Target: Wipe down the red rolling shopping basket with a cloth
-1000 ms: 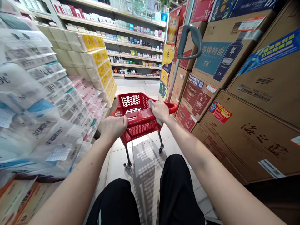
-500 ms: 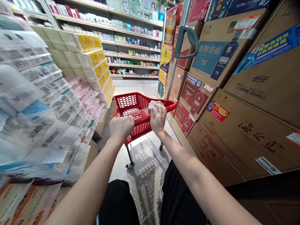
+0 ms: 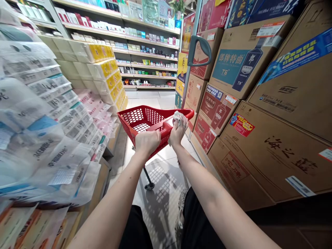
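A red plastic shopping basket cart [image 3: 127, 121] stands in front of me on wheeled legs, tilted and turned at an angle. Its grid floor shows no goods. My left hand [image 3: 148, 142] is closed round the near rim of the basket. Further right, my right hand [image 3: 178, 129] is closed on a crumpled whitish cloth [image 3: 177, 117], pressed against the red rim. A grey loop handle [image 3: 199, 52] rises on a pole from the cart's far right side.
Stacked cartons [image 3: 282, 135] line the right side. On the left are plastic-wrapped paper packs [image 3: 62, 138] and yellow-and-white packs [image 3: 103, 72]. Shelves of small boxed goods [image 3: 153, 45] cross the back. Pale floor tiles [image 3: 145, 102] run between them.
The basket has swivelled, its left end swinging nearer and leftward. Both hands have shifted right, the left staying on the rim and the right keeping the cloth. The grey handle sits slightly lower.
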`<action>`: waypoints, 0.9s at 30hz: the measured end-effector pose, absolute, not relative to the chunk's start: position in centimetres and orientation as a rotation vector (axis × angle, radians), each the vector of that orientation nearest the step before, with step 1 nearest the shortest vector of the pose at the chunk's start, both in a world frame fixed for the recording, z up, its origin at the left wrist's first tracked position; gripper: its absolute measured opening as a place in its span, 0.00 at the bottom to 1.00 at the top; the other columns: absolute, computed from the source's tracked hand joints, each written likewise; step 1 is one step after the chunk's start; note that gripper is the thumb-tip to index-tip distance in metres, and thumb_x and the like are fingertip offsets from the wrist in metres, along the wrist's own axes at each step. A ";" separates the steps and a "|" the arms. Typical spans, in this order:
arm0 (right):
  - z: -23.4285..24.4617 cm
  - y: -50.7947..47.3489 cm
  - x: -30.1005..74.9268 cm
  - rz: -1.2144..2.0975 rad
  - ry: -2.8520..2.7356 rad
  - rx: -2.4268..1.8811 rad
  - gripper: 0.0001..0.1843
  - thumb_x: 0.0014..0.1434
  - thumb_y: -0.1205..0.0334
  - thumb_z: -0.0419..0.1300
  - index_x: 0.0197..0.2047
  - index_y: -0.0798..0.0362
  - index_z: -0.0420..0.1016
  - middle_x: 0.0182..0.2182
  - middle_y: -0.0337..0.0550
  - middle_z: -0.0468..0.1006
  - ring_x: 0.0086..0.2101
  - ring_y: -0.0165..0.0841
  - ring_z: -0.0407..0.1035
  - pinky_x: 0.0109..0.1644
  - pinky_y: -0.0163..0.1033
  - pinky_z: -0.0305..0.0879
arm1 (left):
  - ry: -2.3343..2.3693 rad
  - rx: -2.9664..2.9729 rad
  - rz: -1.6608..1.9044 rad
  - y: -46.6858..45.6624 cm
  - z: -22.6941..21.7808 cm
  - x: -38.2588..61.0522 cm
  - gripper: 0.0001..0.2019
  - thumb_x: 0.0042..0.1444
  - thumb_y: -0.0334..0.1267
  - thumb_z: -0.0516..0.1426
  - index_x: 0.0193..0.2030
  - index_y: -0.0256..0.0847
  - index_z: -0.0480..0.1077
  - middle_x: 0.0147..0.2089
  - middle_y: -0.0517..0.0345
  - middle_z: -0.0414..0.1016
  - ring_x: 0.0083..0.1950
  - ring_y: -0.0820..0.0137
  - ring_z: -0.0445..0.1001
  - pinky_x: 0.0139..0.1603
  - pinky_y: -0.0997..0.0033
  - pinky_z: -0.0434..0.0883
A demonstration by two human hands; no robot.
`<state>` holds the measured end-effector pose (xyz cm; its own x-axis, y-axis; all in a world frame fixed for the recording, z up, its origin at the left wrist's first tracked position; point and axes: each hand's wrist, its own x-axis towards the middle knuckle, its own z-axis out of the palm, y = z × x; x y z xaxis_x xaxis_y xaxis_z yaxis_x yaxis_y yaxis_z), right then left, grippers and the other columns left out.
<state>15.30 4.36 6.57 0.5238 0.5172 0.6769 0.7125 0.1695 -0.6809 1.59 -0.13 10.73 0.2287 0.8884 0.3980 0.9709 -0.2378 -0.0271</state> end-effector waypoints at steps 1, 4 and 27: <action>6.8 4.7 15.9 -0.170 -1.151 -1.468 0.25 0.70 0.58 0.38 0.61 0.54 0.68 0.62 0.51 0.64 0.67 0.40 0.48 0.69 0.55 0.50 | -1.753 -2.237 -0.444 -0.2 10.8 1.8 0.33 0.66 0.46 0.35 0.34 0.32 0.78 0.32 0.39 0.78 0.36 0.53 0.78 0.32 0.62 0.64; 7.6 4.6 17.0 -0.114 -1.368 -1.436 0.22 0.70 0.58 0.43 0.55 0.54 0.73 0.58 0.49 0.71 0.64 0.40 0.53 0.70 0.53 0.47 | -1.777 -2.228 -0.468 -0.4 10.8 2.2 0.34 0.66 0.46 0.34 0.34 0.33 0.78 0.31 0.40 0.78 0.36 0.53 0.78 0.32 0.63 0.64; 11.7 4.9 21.1 -0.053 -2.124 -1.367 0.28 0.72 0.50 0.41 0.33 0.51 0.78 0.35 0.38 0.79 0.41 0.31 0.70 0.60 0.40 0.50 | -1.554 -2.690 -0.769 -1.3 9.6 -0.5 0.26 0.67 0.45 0.35 0.37 0.41 0.72 0.36 0.51 0.77 0.40 0.63 0.74 0.41 0.66 0.65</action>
